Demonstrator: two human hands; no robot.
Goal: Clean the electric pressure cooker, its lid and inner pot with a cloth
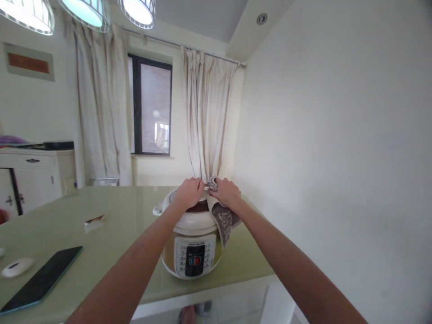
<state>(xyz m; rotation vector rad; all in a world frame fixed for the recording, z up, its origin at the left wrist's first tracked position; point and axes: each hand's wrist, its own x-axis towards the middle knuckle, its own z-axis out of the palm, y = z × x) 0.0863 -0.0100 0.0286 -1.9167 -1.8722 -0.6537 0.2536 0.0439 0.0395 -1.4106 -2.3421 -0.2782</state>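
Observation:
A white electric pressure cooker (192, 227) stands on the table, its control panel facing me. My left hand (190, 192) is on top of the lid, fingers curled round the lid handle (206, 193). A patterned brown and white cloth (223, 220) is gripped in my right hand (227, 192), beside the handle. One end of the cloth pokes up between the hands, while the rest hangs over the right side of the lid. The fingertips of both hands are partly hidden.
The cooker is on a pale green tabletop (128, 216) close to the right wall. On the left lie a dark phone (43, 276), a white rounded object (18, 267) and a small opened packet (94, 222). A white cabinet (37, 173) stands beyond the table.

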